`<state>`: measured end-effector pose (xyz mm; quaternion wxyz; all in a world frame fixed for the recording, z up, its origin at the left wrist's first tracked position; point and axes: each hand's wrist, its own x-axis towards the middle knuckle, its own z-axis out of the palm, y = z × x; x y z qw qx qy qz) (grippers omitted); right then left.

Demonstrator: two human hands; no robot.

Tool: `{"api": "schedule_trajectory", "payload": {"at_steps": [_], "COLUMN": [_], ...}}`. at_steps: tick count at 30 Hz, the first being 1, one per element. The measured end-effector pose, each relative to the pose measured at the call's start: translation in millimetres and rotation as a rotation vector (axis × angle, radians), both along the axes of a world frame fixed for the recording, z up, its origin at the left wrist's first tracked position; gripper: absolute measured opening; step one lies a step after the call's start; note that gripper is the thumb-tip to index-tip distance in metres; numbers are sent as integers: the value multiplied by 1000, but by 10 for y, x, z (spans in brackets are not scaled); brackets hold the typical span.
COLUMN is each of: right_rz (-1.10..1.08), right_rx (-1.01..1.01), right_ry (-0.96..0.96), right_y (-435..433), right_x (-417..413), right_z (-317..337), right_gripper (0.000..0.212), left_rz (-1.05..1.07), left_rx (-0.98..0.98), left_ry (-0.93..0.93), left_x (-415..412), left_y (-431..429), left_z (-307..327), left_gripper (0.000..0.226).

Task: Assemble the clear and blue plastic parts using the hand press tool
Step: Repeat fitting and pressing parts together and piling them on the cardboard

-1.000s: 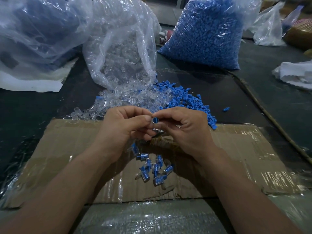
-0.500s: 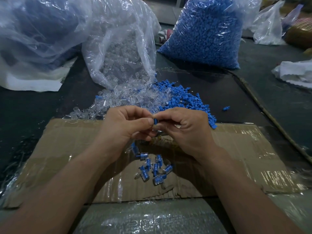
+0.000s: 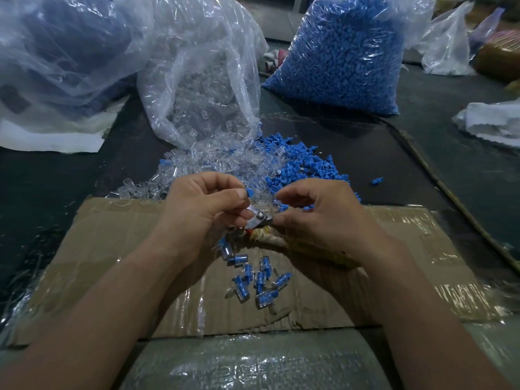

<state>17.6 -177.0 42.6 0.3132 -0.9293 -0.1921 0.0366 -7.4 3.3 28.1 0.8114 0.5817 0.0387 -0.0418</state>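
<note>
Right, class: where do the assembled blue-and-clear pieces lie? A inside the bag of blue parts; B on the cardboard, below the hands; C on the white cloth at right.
B: the assembled pieces lie in a loose cluster on the cardboard, just below the left hand and right hand.

The left forearm (image 3: 112,299) shows at 7 o'clock and the right forearm (image 3: 416,291) at 5 o'clock, both bare. The left hand (image 3: 202,204) and right hand (image 3: 318,218) are bare too, the left thumbnail cut short.
</note>
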Motion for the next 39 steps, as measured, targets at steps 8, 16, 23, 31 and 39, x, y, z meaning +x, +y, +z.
{"api": "schedule_trajectory", "payload": {"at_steps": [8,16,23,31,39], "right_rz": [123,51,-27,-149,-27], "right_rx": [-366,-439,-476,-295,-245], "right_ry": [212,32,-138,-155,-191], "right_y": [-140,-46,28,-33,70], "right_x": [20,1,19,6,-49], "right_z": [7,-25,-77,-33,-58], "right_gripper": [82,41,17,25,26], "left_rz": [5,38,88,140,145], "left_rx": [-24,-67,-56,-33,-11], "left_ry": [1,2,-27,-120,-142], "left_x": [44,55,112,137,95], "left_y": [37,38,96,85,55], "left_z": [-38,-54,-100,-147,-123], "left_gripper": [12,13,15,7,14]}}
